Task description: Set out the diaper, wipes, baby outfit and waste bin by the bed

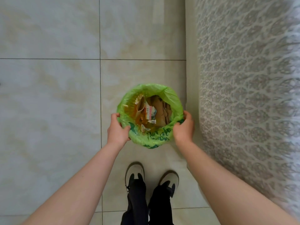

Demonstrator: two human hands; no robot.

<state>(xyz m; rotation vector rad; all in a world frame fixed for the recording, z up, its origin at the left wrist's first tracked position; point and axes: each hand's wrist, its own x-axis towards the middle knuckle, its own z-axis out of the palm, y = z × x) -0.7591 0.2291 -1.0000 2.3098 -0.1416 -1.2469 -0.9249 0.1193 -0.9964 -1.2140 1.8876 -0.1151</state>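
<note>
I hold the waste bin [150,116] by its rim, my left hand [117,129] gripping the near-left edge and my right hand [184,128] gripping the near-right edge over the green bag [172,98] lining it. Wrappers [150,113] lie inside. The bin is above the tiled floor [48,95], just beside the bed [243,95] on the right, beyond my shoes [134,173].

Both forearms bare, no sleeves in view; left hand [117,129] and right hand [184,128] bare, no rings, watch or gloves seen. Black trouser legs [138,203] loose over the ankles; pair of pale grey-white round-toed sneakers [135,172] with black tongue and lace area; soles edge looks darker tan.
</note>
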